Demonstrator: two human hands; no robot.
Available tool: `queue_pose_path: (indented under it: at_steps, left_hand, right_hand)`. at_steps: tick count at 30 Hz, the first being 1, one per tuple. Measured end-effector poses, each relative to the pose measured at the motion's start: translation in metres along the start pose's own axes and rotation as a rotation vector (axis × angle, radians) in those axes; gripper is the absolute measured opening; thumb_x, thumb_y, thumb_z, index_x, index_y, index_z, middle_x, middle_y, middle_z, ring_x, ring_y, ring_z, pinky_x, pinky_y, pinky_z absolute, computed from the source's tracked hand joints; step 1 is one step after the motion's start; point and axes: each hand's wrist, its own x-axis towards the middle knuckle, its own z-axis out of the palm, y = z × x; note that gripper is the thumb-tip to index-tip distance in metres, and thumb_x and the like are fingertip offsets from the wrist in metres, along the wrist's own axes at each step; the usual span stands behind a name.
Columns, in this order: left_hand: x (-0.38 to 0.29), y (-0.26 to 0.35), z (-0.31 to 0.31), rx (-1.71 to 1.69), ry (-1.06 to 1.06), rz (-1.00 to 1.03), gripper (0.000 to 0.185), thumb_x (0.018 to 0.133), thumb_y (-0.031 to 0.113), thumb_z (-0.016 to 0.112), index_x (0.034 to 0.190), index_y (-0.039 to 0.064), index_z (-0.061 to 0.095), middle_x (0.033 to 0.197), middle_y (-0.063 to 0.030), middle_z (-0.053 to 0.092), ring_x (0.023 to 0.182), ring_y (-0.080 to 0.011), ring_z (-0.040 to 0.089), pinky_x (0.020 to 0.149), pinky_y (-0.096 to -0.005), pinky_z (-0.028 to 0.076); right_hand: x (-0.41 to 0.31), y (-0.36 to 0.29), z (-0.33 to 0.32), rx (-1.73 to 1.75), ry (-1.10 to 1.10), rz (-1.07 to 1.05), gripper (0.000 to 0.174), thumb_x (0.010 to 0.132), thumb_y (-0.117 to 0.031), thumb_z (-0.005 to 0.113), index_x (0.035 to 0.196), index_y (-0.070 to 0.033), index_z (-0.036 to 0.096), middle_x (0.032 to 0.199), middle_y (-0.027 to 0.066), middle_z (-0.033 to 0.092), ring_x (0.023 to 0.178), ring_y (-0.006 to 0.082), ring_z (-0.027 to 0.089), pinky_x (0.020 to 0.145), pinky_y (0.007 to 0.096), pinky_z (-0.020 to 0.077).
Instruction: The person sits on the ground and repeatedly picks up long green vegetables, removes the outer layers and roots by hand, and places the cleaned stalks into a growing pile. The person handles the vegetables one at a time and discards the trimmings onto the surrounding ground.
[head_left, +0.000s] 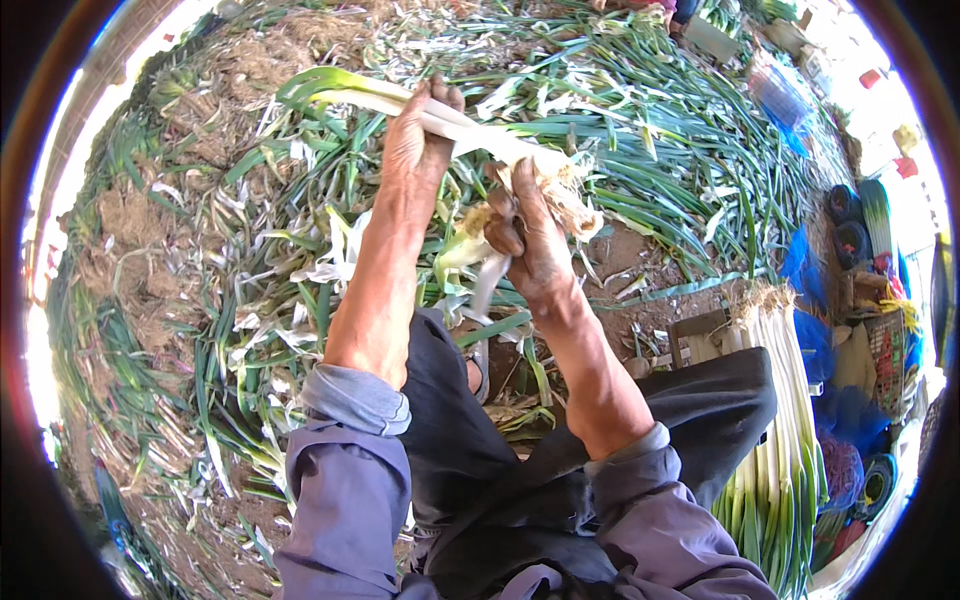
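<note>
A long-stalked leek or Welsh onion (517, 147) lies slantwise across the upper middle, its green leaf end to the left and its root end to the right. My left hand (420, 142) is wrapped around its white shaft. By the roots (570, 202), my right hand (534, 240) has its thumb up against the root end and its fingers curled in. Pale outer leaves (459, 256) hang beneath those fingers, pinched in the right hand. Whether the right hand also grips the shaft is partly hidden.
Stripped leaves (300, 255) litter the ground, with a heap of unpeeled stalks (660, 172) beyond my hands. Cleaned stalks (772, 420) lie stacked beside my right knee, roots away from me. Blue netting (814, 345), a plastic crate (889, 360) and tape rolls (851, 244) stand at right.
</note>
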Motion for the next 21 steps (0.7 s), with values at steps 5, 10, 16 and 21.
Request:
queue_pose_path:
  at_steps: [5, 10, 16, 21]
  left_hand:
    - [0.019, 0.020, -0.029, -0.074, -0.003, 0.082, 0.007, 0.103, 0.007, 0.062, 0.101, 0.007, 0.055, 0.088, -0.0073, 0.061, 0.072, -0.0159, 0.054, 0.066, -0.0334, 0.051]
    - [0.034, 0.019, -0.058, 0.112, 0.043, -0.047, 0.013, 0.106, 0.015, 0.059, 0.097, 0.007, 0.054, 0.074, -0.0013, 0.054, 0.060, -0.0155, 0.049, 0.061, -0.0341, 0.045]
    - [0.037, 0.055, -0.073, -0.062, 0.227, 0.127, 0.014, 0.109, 0.018, 0.055, 0.102, 0.006, 0.054, 0.077, -0.0033, 0.057, 0.063, -0.0157, 0.051, 0.060, -0.0324, 0.048]
    - [0.034, 0.053, -0.045, -0.280, -0.102, 0.185, 0.018, 0.109, 0.020, 0.054, 0.102, 0.004, 0.058, 0.088, -0.0076, 0.063, 0.081, -0.0228, 0.060, 0.080, -0.0391, 0.057]
  right_hand:
    - [-0.065, -0.010, 0.000, 0.052, 0.148, 0.436, 0.028, 0.107, -0.039, 0.061, 0.115, -0.013, 0.060, 0.070, -0.0028, 0.054, 0.045, 0.0036, 0.036, 0.039, 0.0195, 0.0270]
    - [-0.118, -0.022, -0.001, -0.161, 0.167, 0.363, 0.037, 0.105, -0.034, 0.063, 0.132, -0.009, 0.060, 0.096, 0.0008, 0.066, 0.058, 0.0030, 0.048, 0.044, 0.0201, 0.0323]
    - [-0.186, -0.094, -0.019, -0.526, 0.528, -0.019, 0.063, 0.106, -0.050, 0.055, 0.152, -0.007, 0.049, 0.086, -0.0032, 0.062, 0.057, 0.0010, 0.047, 0.049, 0.0183, 0.0331]
    - [-0.120, -0.115, -0.092, -0.538, 0.524, -0.379, 0.037, 0.105, -0.036, 0.062, 0.122, -0.002, 0.060, 0.077, -0.0028, 0.047, 0.056, 0.0044, 0.036, 0.047, 0.0203, 0.0269]
